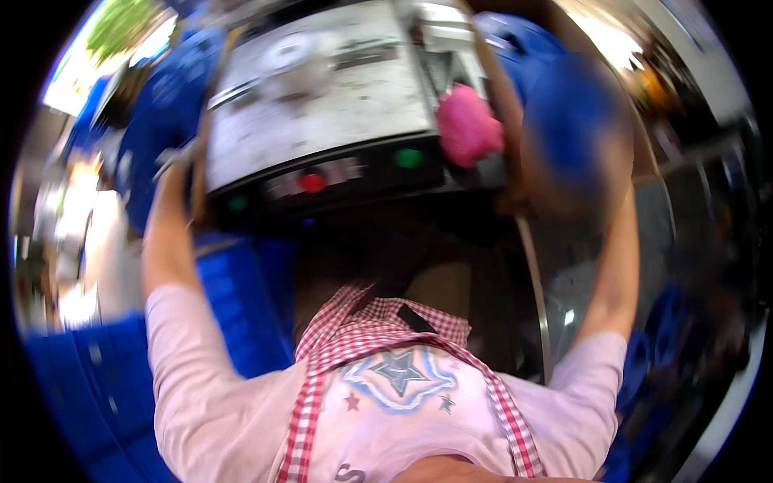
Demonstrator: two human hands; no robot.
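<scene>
One pink bundle (469, 127) at the right edge of the machine (354, 101) lies left of the nearer right hand (613, 179), the left hand (172, 161) beside blue plastic (165, 97), each grip too blurred to tell.

L hand (175, 165) at L side of machine (354, 105), nr blue plastic item (157, 121); grip unclear. R forearm (613, 266) extended twd blurred blue shape (573, 117). Machine: metal top, red btn (312, 183), green btn (410, 158). Pink item (469, 126) at R.

One fisheye view — from the head, close — facing down on the machine (362, 113).
</scene>
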